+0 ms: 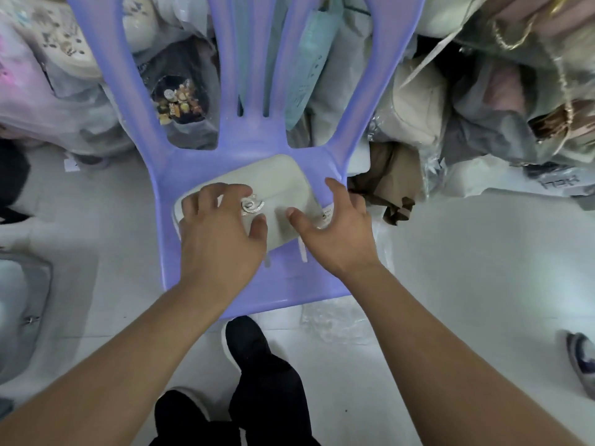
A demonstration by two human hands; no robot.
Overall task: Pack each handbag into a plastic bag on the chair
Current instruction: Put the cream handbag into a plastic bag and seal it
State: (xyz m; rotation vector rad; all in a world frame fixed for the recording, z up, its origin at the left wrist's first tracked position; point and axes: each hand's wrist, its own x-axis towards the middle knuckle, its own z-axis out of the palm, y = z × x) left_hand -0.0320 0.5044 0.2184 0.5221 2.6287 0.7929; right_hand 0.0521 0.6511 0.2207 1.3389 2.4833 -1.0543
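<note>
At far left, wrapped goods [48, 75] are heaped on a pale tiled floor [483, 268], most of them in cloudy plastic, with a grey bag [22, 310] lower down at the frame's edge. Next comes a lilac plastic chair [199, 291], its slatted back toward the heap and its seat facing the person. A cream handbag [277, 185] with a silver clasp [252, 206] lies flat on the seat, toward the back. The left hand [219, 233] rests on the handbag's left part, fingers spread and loosely curled over it, thumb just beside the clasp; it is not clenched around anything. The right hand [335, 226] is open with fingers splayed, its thumb touching the handbag's near right part and its fingers reaching over the right end, by a small white tag [328, 215]. Below the seat, the person's dark shoes [248, 342] stand on the floor, with crumpled clear plastic [335, 323] just to their right. Farther right, a brown bag [386, 181] sits beside the chair, and beyond it more wrapped bags [499, 91] are piled, some with gold chains. A shoe [582, 362] shows at the far right edge.
</note>
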